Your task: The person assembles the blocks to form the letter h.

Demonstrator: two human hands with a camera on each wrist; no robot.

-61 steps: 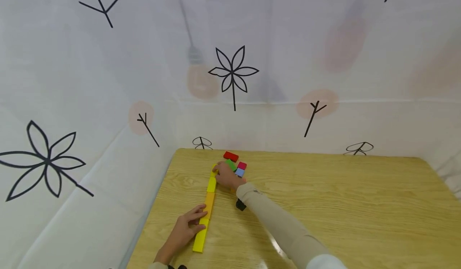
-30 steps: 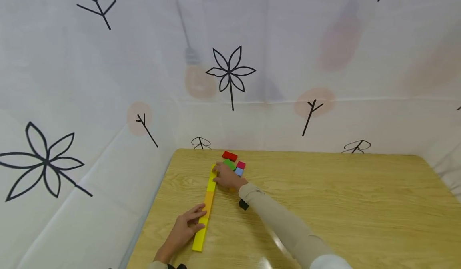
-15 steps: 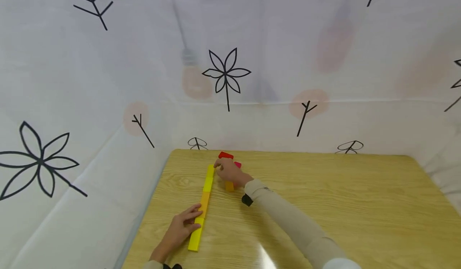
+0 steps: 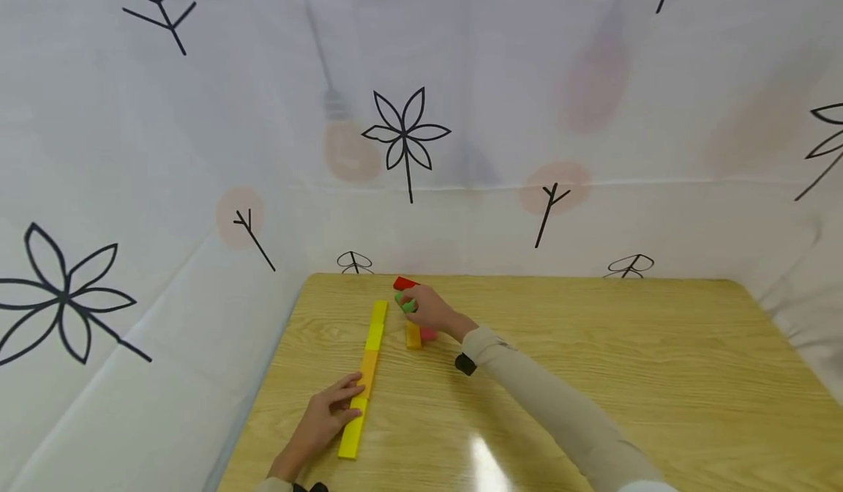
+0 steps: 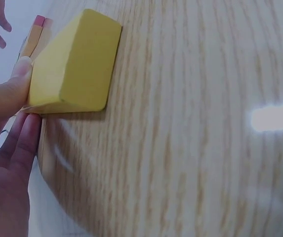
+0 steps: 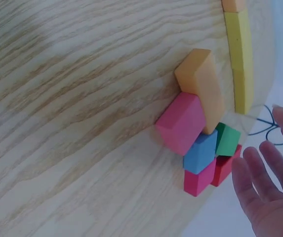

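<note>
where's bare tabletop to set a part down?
Biggest patch: pale wood-grain tabletop right of the beige right sleeve, out to the far-right corner. Also: between that sleeve and the row of yellow and orange rectangular blocks. Crowded: the cluster of multicoloured blocks near the far edge.

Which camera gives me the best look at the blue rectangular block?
The right wrist view: the blue rectangular block shows close and clear among its neighbours. In the head view, the right hand hides it; the left wrist view doesn't visibly show it.
</note>
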